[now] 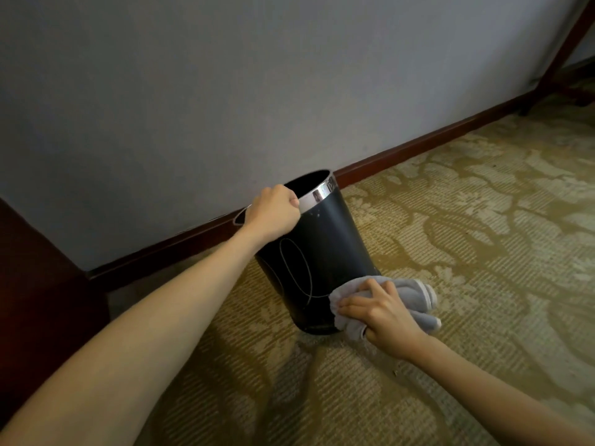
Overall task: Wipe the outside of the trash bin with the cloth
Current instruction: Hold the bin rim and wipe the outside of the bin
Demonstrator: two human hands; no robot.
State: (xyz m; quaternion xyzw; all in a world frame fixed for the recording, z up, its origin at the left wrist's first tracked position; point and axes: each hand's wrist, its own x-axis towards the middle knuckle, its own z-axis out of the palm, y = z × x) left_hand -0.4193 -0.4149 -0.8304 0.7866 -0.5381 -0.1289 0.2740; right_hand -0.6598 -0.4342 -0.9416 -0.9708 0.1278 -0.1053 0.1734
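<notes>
Nearest us, our right hand [383,317] presses a bunched grey cloth [409,300] with spread fingers against the bin's [325,243] lower side. The black bin stands on patterned carpet [467,236] by the wall [225,75], our left hand [273,212] closed over its chrome rim.

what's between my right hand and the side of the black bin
In the head view, the crumpled grey cloth lies between the right hand and the lower wall of the black round metal-rimmed trash bin.
</notes>
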